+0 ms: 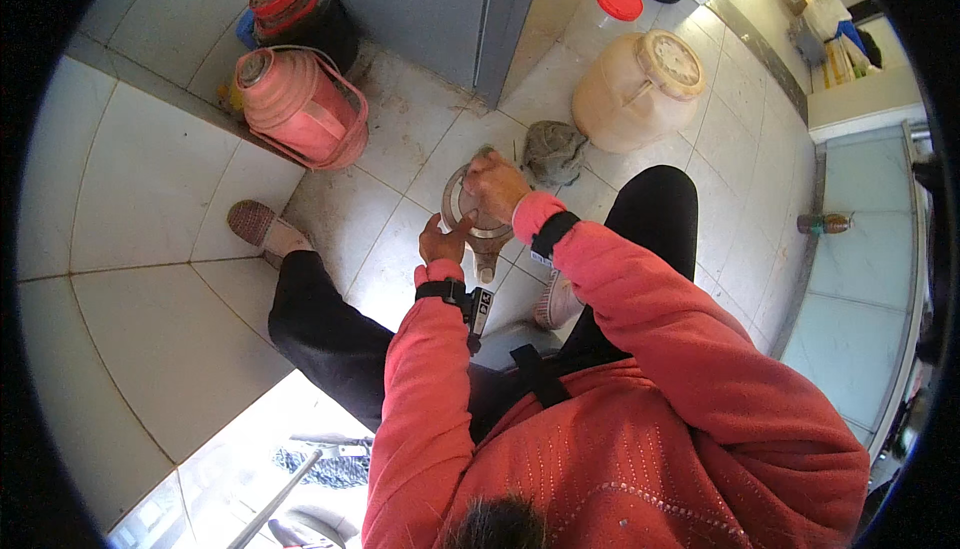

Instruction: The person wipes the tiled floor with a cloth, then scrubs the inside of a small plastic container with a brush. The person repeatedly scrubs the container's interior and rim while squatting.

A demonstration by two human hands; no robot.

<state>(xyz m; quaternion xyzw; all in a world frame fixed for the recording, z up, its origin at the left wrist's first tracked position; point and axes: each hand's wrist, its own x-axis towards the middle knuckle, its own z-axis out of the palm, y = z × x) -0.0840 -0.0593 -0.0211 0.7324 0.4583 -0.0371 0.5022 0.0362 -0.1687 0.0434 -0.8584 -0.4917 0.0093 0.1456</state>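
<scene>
Low over the tiled floor, a round metal-rimmed vessel (491, 232) lies between my hands, with a short handle or spout (488, 255) pointing towards me. My left hand (444, 240) grips its near left edge, the thumb reaching over the rim. My right hand (495, 180) is closed over the vessel's far side. A small grey-green thing (486, 151) shows at its fingertips; its kind is too blurred to tell. Both hands cover part of the vessel. A crumpled grey cloth (553, 153) lies on the floor just right of my right hand.
A pink thermos flask (304, 110) and a dark red-lidded container (315, 24) stand at the left wall. Ahead are a grey door (420, 9), a beige lidded jar (622, 99) and a clear red-lidded jar (604, 28). A small bottle (823, 223) is at the right.
</scene>
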